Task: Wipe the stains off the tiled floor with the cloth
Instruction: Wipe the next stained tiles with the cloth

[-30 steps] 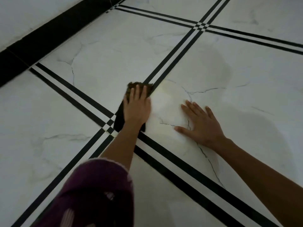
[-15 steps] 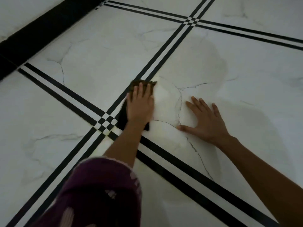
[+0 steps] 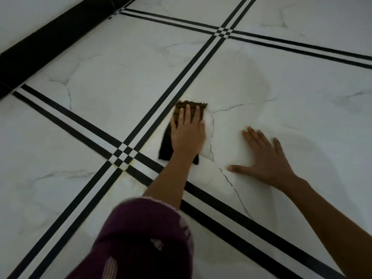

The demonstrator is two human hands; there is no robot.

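"What is over on the left?"

"A wide black band runs along the bottom of the wall. Next to it is the tiled floor, white with thin grey lines like cracks. Pairs of black stripes split the tiles, and two pairs cross in a little checker pattern."

"Where is the cloth?"

"The cloth lies flat on the white tile just to the right of that crossing, close beside the stripes. It is dark, and its far end looks brown. That end pokes out past the fingertips. A dark bit sticks out on the left side and down by the wrist."

"Who is holding it?"

"Nobody grips it. The left hand lies on top, palm down. Its fingers are straight and close together, and they press the cloth to the floor. The arm comes out of a purple sleeve at the bottom."

"And the other hand?"

"The right hand is to the right of the cloth, apart from it. It rests flat on the same tile with nothing in it. Its fingers are spread wide, and the thumb points out to the left."

"Anything past that?"

"Yes, a big dull grey patch shows on the tile, up behind both hands."
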